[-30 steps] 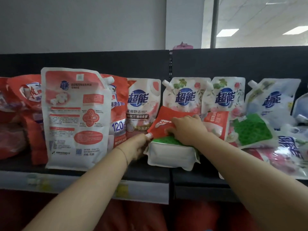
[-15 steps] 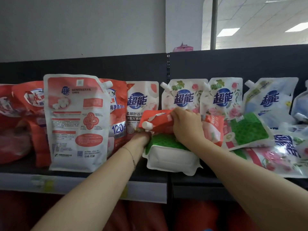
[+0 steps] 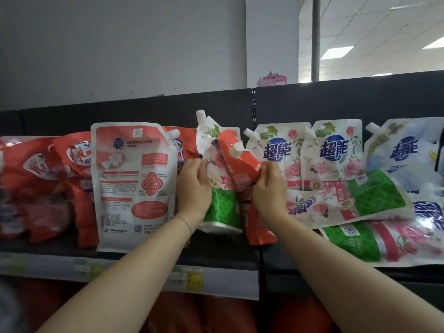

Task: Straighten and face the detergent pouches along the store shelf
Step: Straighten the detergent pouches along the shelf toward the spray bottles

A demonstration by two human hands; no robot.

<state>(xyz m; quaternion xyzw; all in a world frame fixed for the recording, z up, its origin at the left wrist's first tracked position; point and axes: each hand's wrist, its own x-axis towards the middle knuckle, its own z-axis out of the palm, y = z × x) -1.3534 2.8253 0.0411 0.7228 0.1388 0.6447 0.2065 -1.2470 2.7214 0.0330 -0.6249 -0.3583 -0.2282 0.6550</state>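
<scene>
Head-worn view of a dark store shelf (image 3: 216, 251) lined with detergent pouches. Two bare forearms reach in from seven and five o'clock and meet at the centre.

The left hand (image 3: 194, 186) has its grip closed on the left edge of a floral pouch (image 3: 219, 209), white with roses above and a green band below. The thumb lies in front and the fingers are hidden behind. This pouch stands upright, with its white spout cap pointing to eleven o'clock.

The right hand (image 3: 269, 188) has its grip pinched on a red pouch (image 3: 240, 164), which overlaps the floral pouch's right side and tilts, its round cap turned toward the camera. The red pouch's lower end hangs below the hand at six o'clock. Whether it touches the shelf cannot be told.

At nine o'clock of the hands a white-and-red pouch (image 3: 134, 183) stands with its back panel facing out, the small print unreadable. Farther toward nine, slumped red pouches (image 3: 48, 179) are blurred and cut off by the frame's left edge.

At three o'clock two rose pouches (image 3: 334, 150) stand upright. Their lower parts are covered by a tilted green-and-rose pouch (image 3: 374, 195) leaning across them. Beyond them a blue pouch (image 3: 403, 150) is cut off at the right edge. At four o'clock a flat pouch (image 3: 384, 239) lies on the shelf, also cut off on the right.

Along the shelf front at six o'clock runs a price strip (image 3: 192, 280), its labels too blurred to read.
</scene>
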